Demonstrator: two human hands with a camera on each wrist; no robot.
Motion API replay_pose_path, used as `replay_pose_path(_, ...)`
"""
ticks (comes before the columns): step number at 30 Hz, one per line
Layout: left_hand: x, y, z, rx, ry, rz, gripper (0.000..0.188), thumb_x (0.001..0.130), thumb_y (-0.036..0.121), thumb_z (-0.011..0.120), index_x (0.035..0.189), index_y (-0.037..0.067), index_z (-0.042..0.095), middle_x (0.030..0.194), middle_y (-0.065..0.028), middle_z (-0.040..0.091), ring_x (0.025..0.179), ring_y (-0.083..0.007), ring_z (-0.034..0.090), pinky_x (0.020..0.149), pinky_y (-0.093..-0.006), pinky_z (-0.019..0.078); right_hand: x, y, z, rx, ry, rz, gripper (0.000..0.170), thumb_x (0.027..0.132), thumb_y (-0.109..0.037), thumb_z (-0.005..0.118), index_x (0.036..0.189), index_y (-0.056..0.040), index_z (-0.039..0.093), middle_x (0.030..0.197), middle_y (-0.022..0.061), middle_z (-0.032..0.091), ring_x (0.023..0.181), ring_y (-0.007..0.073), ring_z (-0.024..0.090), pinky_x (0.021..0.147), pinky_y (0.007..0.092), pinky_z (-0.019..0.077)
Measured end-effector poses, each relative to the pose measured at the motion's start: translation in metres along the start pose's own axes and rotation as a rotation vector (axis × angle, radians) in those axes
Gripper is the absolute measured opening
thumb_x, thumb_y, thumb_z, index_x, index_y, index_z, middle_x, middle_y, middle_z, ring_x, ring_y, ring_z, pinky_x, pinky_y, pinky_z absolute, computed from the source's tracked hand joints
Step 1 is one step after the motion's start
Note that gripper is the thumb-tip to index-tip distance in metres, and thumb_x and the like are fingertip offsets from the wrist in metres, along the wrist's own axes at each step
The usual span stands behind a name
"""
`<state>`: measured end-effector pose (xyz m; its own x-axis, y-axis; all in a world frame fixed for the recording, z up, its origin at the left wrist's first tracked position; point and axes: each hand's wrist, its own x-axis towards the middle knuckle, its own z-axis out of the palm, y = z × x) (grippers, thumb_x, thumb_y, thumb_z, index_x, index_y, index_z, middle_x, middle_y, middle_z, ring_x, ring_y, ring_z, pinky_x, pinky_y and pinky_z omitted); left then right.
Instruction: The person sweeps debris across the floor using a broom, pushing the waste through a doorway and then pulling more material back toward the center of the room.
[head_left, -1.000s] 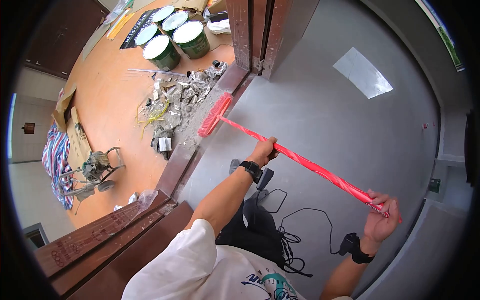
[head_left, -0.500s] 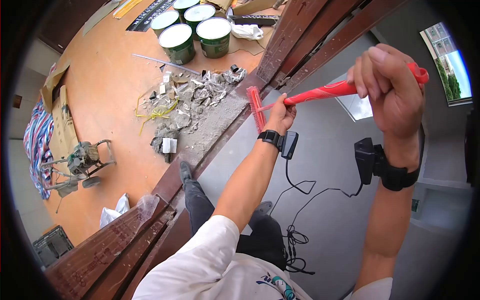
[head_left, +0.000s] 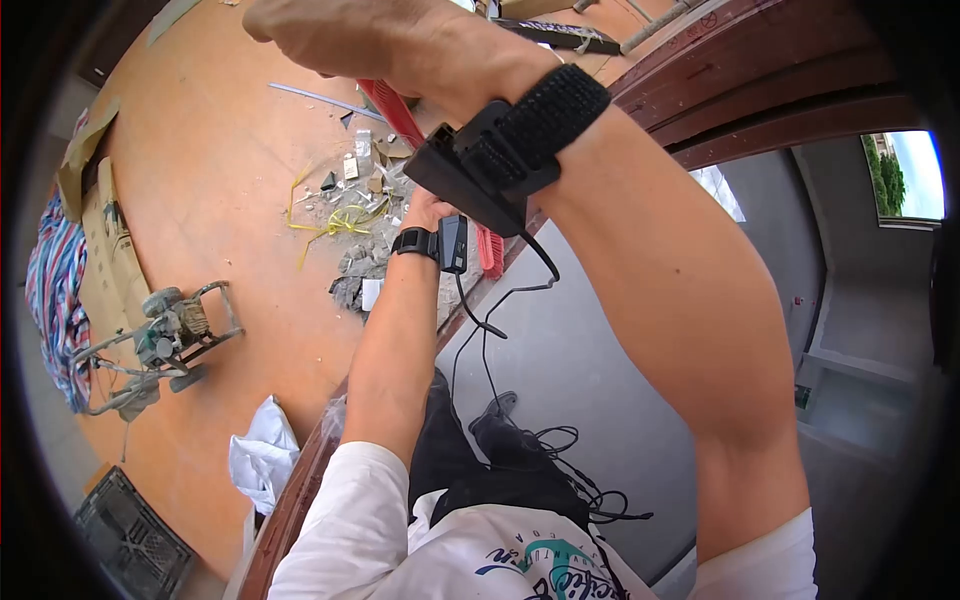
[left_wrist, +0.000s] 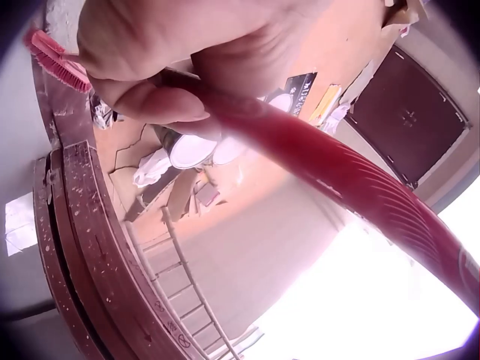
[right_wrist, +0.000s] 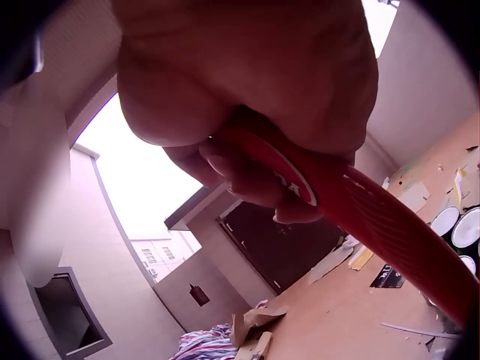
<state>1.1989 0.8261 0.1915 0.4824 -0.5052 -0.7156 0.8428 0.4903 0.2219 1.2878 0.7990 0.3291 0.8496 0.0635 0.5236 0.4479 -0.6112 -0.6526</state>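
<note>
A red broom is held in both hands. Its bristled head [head_left: 490,250] stands at the doorway's sill in the head view, beside the rubble. My left hand [head_left: 425,208] grips the handle low down, and in the left wrist view its fingers curl round the red handle [left_wrist: 330,161]. Raised high over the rubble, my right hand [head_left: 365,40] grips the handle's upper end; in the right wrist view, its fingers wrap the printed grip [right_wrist: 300,184]. The right forearm covers part of the handle in the head view. A debris pile [head_left: 350,195] with yellow strapping lies on the orange floor.
A small wheeled machine [head_left: 175,335] stands at left near a striped sheet [head_left: 55,300]. White-lidded buckets [left_wrist: 191,150] stand beyond the debris. A brown door frame [head_left: 760,80] borders the grey floor [head_left: 590,370]. Black cables [head_left: 590,480] trail by the legs.
My right hand has swung up and leftward, from the grey-floor side to above the debris, turning the broom handle with it. My left hand, still gripping, shifted right, then back left.
</note>
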Motion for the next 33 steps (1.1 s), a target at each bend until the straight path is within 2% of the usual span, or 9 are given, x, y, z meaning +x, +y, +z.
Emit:
replay_pose_path(2, -0.002, 0.018, -0.01, 0.008, -0.008, 0.002, 0.016, 0.083, 0.019, 0.055, 0.071, 0.008, 0.055, 0.057, -0.0016, 0.055, 0.043, -0.0111, 0.053, 0.035, -0.0181, 0.0419, 0.023, -0.012, 0.017, 0.337, 0.081, 0.099, 0.021, 0.086, -0.013, 0.044, 0.07, -0.0045, 0.055, 0.061, 0.0048, 0.055, 0.055, 0.0146, 0.053, 0.048, 0.0277, 0.0407)
replay_pose_path(4, -0.003, 0.033, -0.024, 0.022, -0.018, -0.018, 0.016, 0.083, 0.019, 0.056, 0.072, 0.008, 0.055, 0.058, -0.0015, 0.055, 0.044, -0.0106, 0.053, 0.036, -0.0179, 0.0426, 0.036, -0.023, 0.021, -0.742, 0.144, -0.204, 0.026, 0.088, -0.022, 0.044, 0.073, -0.0054, 0.057, 0.059, 0.0053, 0.053, 0.054, 0.0136, 0.051, 0.051, 0.03, 0.0423)
replay_pose_path(5, -0.001, 0.039, -0.032, 0.028, -0.028, -0.029, 0.016, 0.083, 0.018, 0.056, 0.072, 0.008, 0.055, 0.059, -0.0015, 0.055, 0.044, -0.0103, 0.053, 0.036, -0.0178, 0.043, 0.018, -0.065, 0.019, -0.102, 0.515, 0.002, 0.026, 0.087, -0.022, 0.045, 0.073, -0.0037, 0.057, 0.058, 0.0067, 0.053, 0.057, 0.0149, 0.054, 0.053, 0.032, 0.0436)
replay_pose_path(10, 0.091, 0.064, -0.092, 0.001, -0.038, -0.301, 0.018, 0.084, 0.017, 0.057, 0.07, 0.008, 0.053, 0.061, -0.0014, 0.056, 0.047, -0.0071, 0.054, 0.041, -0.017, 0.0465, -0.039, -0.096, -0.04, -0.07, 0.442, 0.11, 0.026, 0.087, -0.022, 0.045, 0.074, -0.003, 0.057, 0.059, 0.0071, 0.054, 0.059, 0.0154, 0.055, 0.054, 0.0322, 0.0438)
replay_pose_path(24, -0.032, -0.138, -0.051, 0.249, -0.243, -0.652, 0.022, 0.087, 0.015, 0.056, 0.084, -0.007, 0.051, 0.072, -0.0128, 0.06, 0.066, -0.0189, 0.064, 0.059, -0.0228, 0.0574, -0.188, -0.196, -0.202, 0.172, 0.285, 0.349, 0.026, 0.086, -0.022, 0.046, 0.077, -0.0008, 0.057, 0.062, 0.0083, 0.057, 0.064, 0.0174, 0.059, 0.057, 0.033, 0.0446)
replay_pose_path(27, -0.022, -0.16, -0.062, 0.325, -0.23, -0.81, 0.021, 0.086, 0.017, 0.056, 0.069, 0.006, 0.052, 0.067, -0.0029, 0.061, 0.059, -0.012, 0.062, 0.053, -0.0224, 0.0548, -0.192, -0.232, -0.227, 0.447, 0.178, 0.622, 0.027, 0.085, -0.025, 0.05, 0.078, -0.0001, 0.057, 0.069, 0.0102, 0.063, 0.073, 0.0233, 0.063, 0.063, 0.0339, 0.0466)
replay_pose_path(29, -0.024, -0.163, -0.065, 0.409, -0.187, -0.809, 0.025, 0.087, 0.023, 0.055, 0.068, 0.007, 0.051, 0.063, -0.0007, 0.058, 0.05, -0.0084, 0.057, 0.044, -0.0197, 0.0497, -0.163, -0.241, -0.197, -0.624, -0.097, 0.715, 0.031, 0.078, -0.034, 0.064, 0.079, -0.0034, 0.058, 0.073, 0.0148, 0.062, 0.072, 0.0261, 0.063, 0.071, 0.0379, 0.0496)
replay_pose_path(32, -0.038, -0.144, -0.076, 0.674, -0.156, -0.513, 0.028, 0.087, 0.028, 0.054, 0.067, 0.01, 0.05, 0.061, 0.0012, 0.054, 0.043, -0.006, 0.05, 0.037, -0.0172, 0.0407, -0.194, -0.149, -0.147, -0.945, 0.173, 0.173, 0.01, 0.07, -0.017, 0.058, 0.068, -0.008, 0.062, 0.066, 0.011, 0.062, 0.062, 0.0255, 0.062, 0.057, 0.0327, 0.0487)
replay_pose_path(33, 0.062, -0.147, -0.141, 0.508, -0.089, -0.918, 0.027, 0.087, 0.03, 0.055, 0.067, 0.013, 0.049, 0.059, 0.0022, 0.052, 0.04, -0.005, 0.047, 0.034, -0.0159, 0.0342, -0.192, -0.148, -0.138, -0.886, 0.247, 0.144, 0.013, 0.071, -0.019, 0.058, 0.068, -0.0069, 0.063, 0.065, 0.0124, 0.062, 0.064, 0.0276, 0.062, 0.058, 0.0338, 0.0492)
